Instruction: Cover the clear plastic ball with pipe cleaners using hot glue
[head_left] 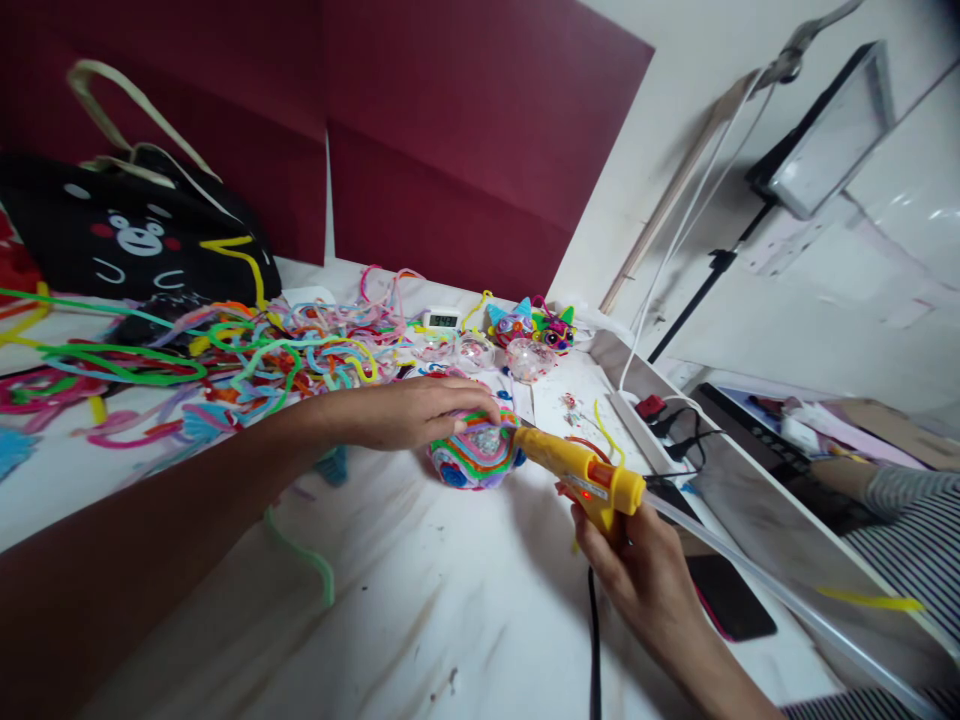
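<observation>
My left hand (409, 412) rests on top of a ball wrapped in coloured pipe cleaners (474, 455), fingers curled over it and holding it down on the white table (420, 590). My right hand (637, 570) grips a yellow hot glue gun (581, 475) by its handle. The gun's nozzle touches the right side of the ball. A clear glue stick (780, 595) sticks out of the back of the gun to the lower right. The black cord (594, 640) runs down from the handle.
A heap of loose coloured pipe cleaners (225, 360) covers the table's left and back. A black bear bag (135, 240) stands at back left. Small finished figures (532, 325), clear balls (529, 358) and a little clock (442, 320) sit behind. A power strip (652, 415) lies right; a striped sleeve (907, 490) shows at far right.
</observation>
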